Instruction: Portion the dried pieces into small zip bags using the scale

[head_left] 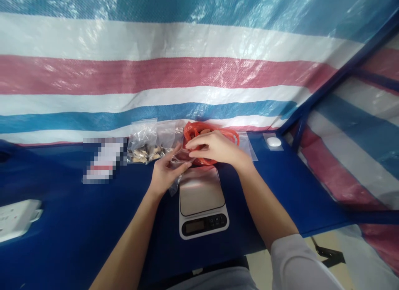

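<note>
My left hand [166,174] grips a small transparent plastic bag [179,159] above the back edge of a digital kitchen scale [199,202]. My right hand [215,147] has its fingers curled over the top of that bag. Its steel platter holds nothing, and its display faces me. Just behind my hands lies a crumpled red plastic bag [196,132]. To their left, transparent zip bags [143,144] hold pale brown pieces, which I cannot identify.
A blurred white packet [102,161] and a white power strip [15,219] lie on the blue table [62,186]. A small white round object [273,142] sits at the back right. A striped tarpaulin [156,73] forms the wall behind.
</note>
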Demonstrator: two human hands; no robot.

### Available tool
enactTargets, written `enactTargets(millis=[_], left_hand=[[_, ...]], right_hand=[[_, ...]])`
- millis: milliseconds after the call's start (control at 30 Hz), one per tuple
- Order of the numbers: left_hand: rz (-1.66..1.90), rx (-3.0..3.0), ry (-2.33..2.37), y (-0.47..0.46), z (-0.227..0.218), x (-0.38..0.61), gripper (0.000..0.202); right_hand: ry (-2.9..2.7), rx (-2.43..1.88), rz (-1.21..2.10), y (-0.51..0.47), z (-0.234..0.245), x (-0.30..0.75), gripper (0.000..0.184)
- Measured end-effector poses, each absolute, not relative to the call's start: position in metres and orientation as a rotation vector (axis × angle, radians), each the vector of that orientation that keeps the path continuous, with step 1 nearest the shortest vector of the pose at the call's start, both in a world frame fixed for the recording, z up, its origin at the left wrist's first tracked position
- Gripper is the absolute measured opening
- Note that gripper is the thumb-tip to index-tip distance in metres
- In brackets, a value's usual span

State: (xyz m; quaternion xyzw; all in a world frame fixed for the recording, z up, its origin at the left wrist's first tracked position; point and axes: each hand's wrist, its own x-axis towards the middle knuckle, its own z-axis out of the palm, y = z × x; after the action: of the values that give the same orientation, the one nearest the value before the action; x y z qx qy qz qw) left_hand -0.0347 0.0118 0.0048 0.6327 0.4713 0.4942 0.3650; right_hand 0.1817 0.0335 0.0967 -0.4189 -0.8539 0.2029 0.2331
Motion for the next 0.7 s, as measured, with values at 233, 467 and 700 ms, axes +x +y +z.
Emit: enactTargets(millis=[233,467,700], left_hand=[[1.293,1.528,1.173,0.011,0.009,-0.036,0.080],[1.297,1.521,1.204,0.012,0.014,-0.041,0.073],[1.391,1.424,1.202,0.015,0.015,-0.047,0.074]], right_hand=[[-2.060,-1.317,0.636,0.055,0.071,0.215,0.021],[-2.158,-1.192,0.581,0.061,0.054,0.187,0.030],[-2.278,-1.127,0.599,0.072,0.044,0.160,0.033]])
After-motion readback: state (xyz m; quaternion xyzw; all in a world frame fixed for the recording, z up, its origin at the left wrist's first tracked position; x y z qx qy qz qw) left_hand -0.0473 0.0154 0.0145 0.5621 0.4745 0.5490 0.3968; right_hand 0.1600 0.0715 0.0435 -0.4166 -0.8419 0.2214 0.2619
